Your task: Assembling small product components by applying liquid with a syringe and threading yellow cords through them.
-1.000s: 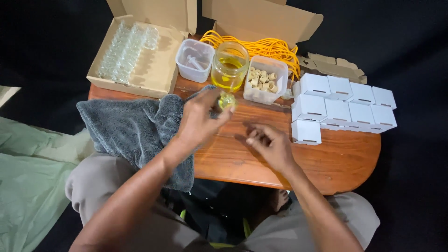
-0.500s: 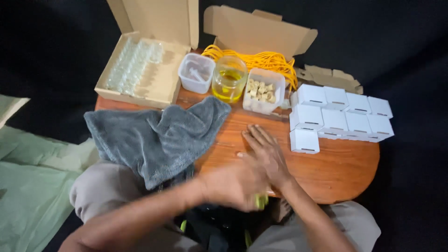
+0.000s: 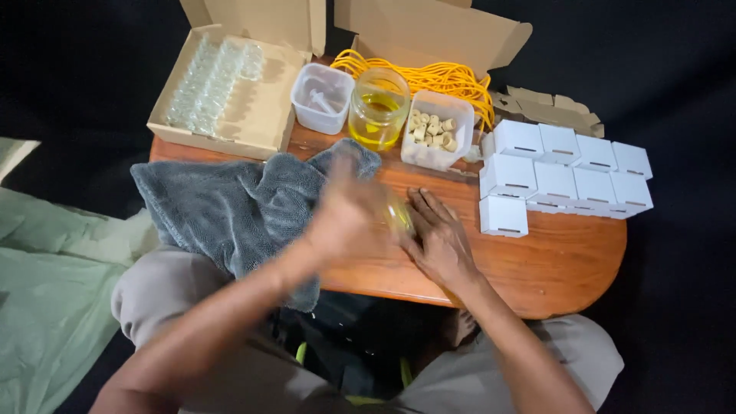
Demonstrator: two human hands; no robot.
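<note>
Both our hands meet mid-frame above the oval wooden table (image 3: pixel 567 268): blurred left hand (image 3: pixel 349 218) seemingly clasps a small yellowish glass vial (image 3: pixel 399 217); right hand (image 3: pixel 437 238) lies flat, fingers together.

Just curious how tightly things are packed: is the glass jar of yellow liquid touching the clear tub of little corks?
Cannot tell. In the head view, the jar and the tub stand side by side with edges meeting, but neither contact nor gap shows plainly.

Grey towel (image 3: pixel 222 207), white boxes (image 3: pixel 563 172) — perhaps corks (image 3: pixel 433 130).
</note>
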